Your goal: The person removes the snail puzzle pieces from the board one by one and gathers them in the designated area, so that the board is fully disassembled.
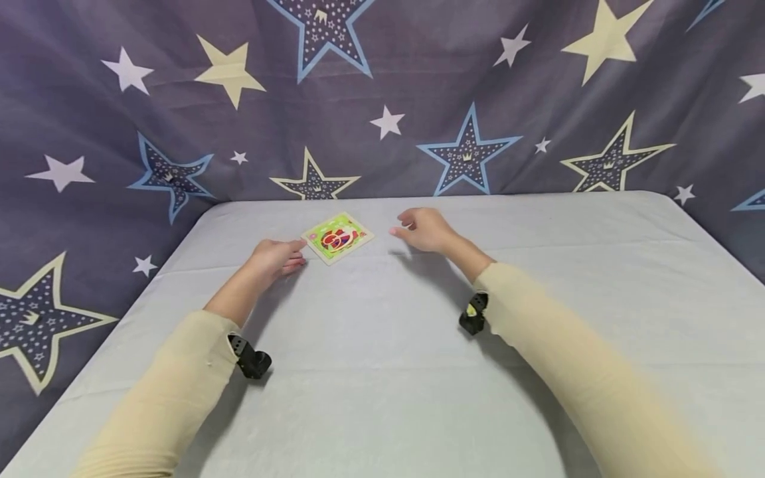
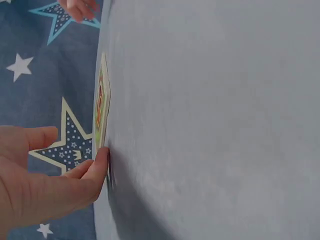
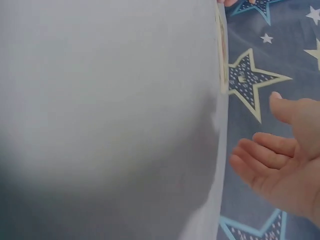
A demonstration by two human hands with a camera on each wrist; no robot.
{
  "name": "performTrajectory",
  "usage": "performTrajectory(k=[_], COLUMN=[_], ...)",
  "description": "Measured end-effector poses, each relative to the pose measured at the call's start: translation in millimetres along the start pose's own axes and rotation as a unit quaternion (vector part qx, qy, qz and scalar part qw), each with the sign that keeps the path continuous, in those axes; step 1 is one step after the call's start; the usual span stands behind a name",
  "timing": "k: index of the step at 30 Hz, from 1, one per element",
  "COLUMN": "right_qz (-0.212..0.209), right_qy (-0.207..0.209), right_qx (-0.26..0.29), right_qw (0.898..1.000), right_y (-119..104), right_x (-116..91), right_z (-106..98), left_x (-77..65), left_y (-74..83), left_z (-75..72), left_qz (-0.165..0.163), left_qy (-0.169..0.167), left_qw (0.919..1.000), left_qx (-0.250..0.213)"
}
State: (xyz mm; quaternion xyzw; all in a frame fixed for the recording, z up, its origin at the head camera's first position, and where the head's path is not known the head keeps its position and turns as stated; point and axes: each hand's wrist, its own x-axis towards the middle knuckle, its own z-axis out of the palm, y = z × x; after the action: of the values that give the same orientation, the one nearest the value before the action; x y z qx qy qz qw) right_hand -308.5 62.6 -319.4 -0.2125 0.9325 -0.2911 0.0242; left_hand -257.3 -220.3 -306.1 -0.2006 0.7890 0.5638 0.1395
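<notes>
A square picture puzzle (image 1: 337, 238) with a pale border lies on the table, its green face showing a red and purple figure. At its left corner is my left hand (image 1: 276, 259), fingertips right at the edge. In the left wrist view, the thumb of that hand stands well apart from the fingers (image 2: 101, 159), which meet the near end of the puzzle (image 2: 101, 102). To the right of the puzzle, my right hand (image 1: 425, 229) hovers above the cloth with relaxed fingers and nothing in it. The right wrist view shows its thumb (image 3: 282, 107) spread from the fingers.
A pale grey cloth (image 1: 370, 398) covers the table. Behind it hangs a dark curtain (image 1: 418, 73) with white, yellow and blue stars, meeting the table's back edge. Black wrist cameras sit on the left sleeve (image 1: 173, 372) and the right sleeve (image 1: 556, 338).
</notes>
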Motion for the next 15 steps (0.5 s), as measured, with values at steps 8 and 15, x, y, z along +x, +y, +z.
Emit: performTrajectory(k=[8, 15], right_qz=[0.040, 0.048], right_qy=[-0.023, -0.048], right_qx=[0.028, 0.065], right_qw=[0.999, 0.996], right_y=[-27.0, -38.5], right_x=[33.5, 46.1], right_z=[27.6, 40.4], left_x=[5.1, 8.0], left_y=[3.0, 6.3], left_z=[-1.9, 4.7], left_qz=[-0.050, -0.069], left_qy=[-0.051, -0.063], left_qw=[0.9889, 0.9827], left_qx=[-0.130, -0.160])
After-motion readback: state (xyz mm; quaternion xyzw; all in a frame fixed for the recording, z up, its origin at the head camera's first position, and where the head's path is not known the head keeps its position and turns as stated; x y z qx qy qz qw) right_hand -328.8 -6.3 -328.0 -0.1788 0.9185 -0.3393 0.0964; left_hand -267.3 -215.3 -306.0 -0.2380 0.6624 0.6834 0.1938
